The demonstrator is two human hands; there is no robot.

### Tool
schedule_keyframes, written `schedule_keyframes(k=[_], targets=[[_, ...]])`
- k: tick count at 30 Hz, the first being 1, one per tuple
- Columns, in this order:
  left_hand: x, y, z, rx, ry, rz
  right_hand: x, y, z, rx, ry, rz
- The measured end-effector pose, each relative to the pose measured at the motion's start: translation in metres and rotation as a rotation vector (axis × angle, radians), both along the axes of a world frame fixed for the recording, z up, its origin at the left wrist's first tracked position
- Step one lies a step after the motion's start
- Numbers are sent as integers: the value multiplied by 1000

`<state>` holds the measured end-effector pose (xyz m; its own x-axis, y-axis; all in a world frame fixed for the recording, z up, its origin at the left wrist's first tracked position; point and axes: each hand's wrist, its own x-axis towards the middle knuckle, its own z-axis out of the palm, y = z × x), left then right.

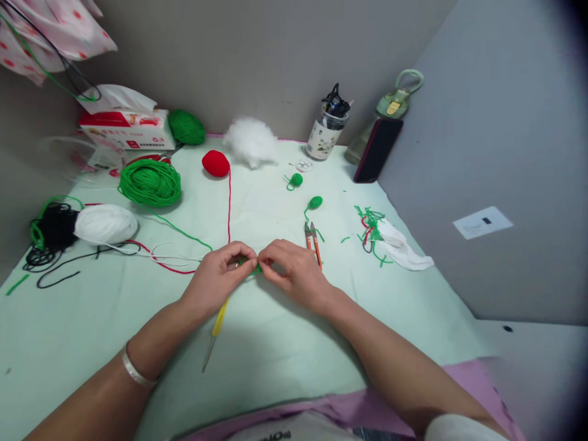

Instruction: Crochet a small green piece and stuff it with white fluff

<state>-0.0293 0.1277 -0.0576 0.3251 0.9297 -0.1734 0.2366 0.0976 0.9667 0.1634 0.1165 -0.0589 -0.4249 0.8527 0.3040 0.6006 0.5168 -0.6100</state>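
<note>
The fingers (pixel 278 251) of the left hand (pixel 215 275) and right hand (pixel 298 269) pinch narrowly on a green yarn piece (pixel 257 267) over the desk (pixel 294 355), mostly hidden by them. A yellow-handled hook (pixel 219 320) sticks out nearward from under the left hand. The held piece looks unfinished; farther right, a green oval (pixel 315 202) and a green ball (pixel 297 180) look formed, their tails uncut. White stuffing (pixel 250 142) lies loose beyond. Far right, a jar (pixel 325 139) holds pens (pixel 337 107); far left, tissue (pixel 117 99) pokes from its box (pixel 151 130).

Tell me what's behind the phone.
A bottle stands behind the phone. Its green lid, carrying loop and left side show; the phone hides much of the body, and anything else covered there cannot be seen.
</note>
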Motion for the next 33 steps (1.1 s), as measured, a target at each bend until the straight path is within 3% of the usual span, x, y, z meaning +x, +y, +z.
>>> schedule_keyframes(k=[5,9,13,16,20,22,27,33], targets=[[-4,0,-2,78,58,-78,1,3,2,-464,347,-85],[-5,1,-3,185,105,-129,1,5,3,-637,454,-101],[-6,2,-5,296,153,-158,0,4,2,-630,429,-132],[-6,2,-3,315,163,-158,1,3,1,-501,329,-105],[-5,4,3,148,97,-93,3,2,1,-175,187,-14],[-5,5,4,46,49,-67,2,1,0,-103,169,-33],[-5,5,5,-31,-16,-43,0,0,1,-152,190,-112],[-2,0,-1,124,29,-30,-1,2,2,-423,368,-169]])
